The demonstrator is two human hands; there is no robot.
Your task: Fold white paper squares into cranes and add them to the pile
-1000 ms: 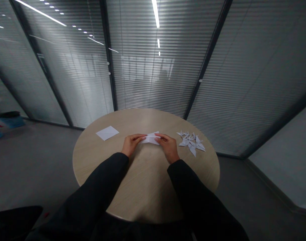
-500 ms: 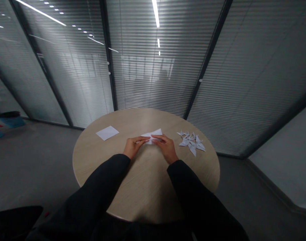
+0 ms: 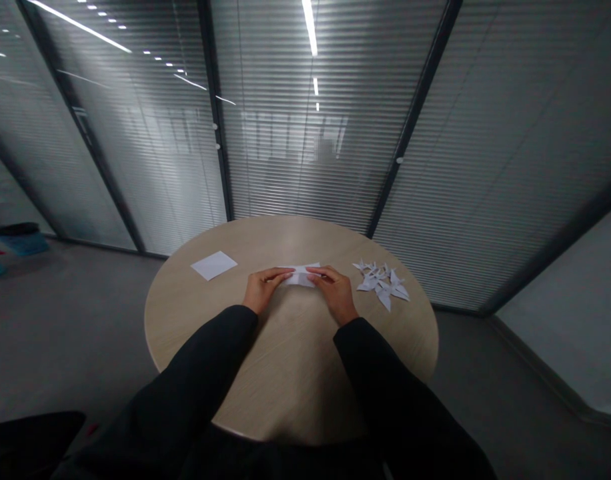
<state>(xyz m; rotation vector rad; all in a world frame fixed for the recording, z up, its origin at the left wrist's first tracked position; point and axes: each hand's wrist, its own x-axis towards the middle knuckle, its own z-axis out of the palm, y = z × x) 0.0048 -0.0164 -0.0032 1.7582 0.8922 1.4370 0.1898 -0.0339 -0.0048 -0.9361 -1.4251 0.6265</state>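
A folded strip of white paper (image 3: 300, 276) lies on the round light-wood table (image 3: 295, 353), pinched between both hands. My left hand (image 3: 265, 289) holds its left end, with the fingers pressed along the top. My right hand (image 3: 335, 293) grips the right end the same way. Part of the strip is hidden under my fingers. A flat square of white paper (image 3: 214, 265) lies to the left of my left hand. To the right of my right hand is a loose heap of several folded paper shapes (image 3: 380, 287).
Glass partitions with horizontal blinds (image 3: 295, 147) stand behind the table, beyond its far rim. Grey floor surrounds the table. A dark object (image 3: 25, 443) sits at the lower left, and colourful items (image 3: 15, 250) lie on the floor at the far left.
The paper between my hands has flattened into a narrower strip, its raised upper right point no longer showing. My fingers have shifted along it. The square sheet and heap have not moved.
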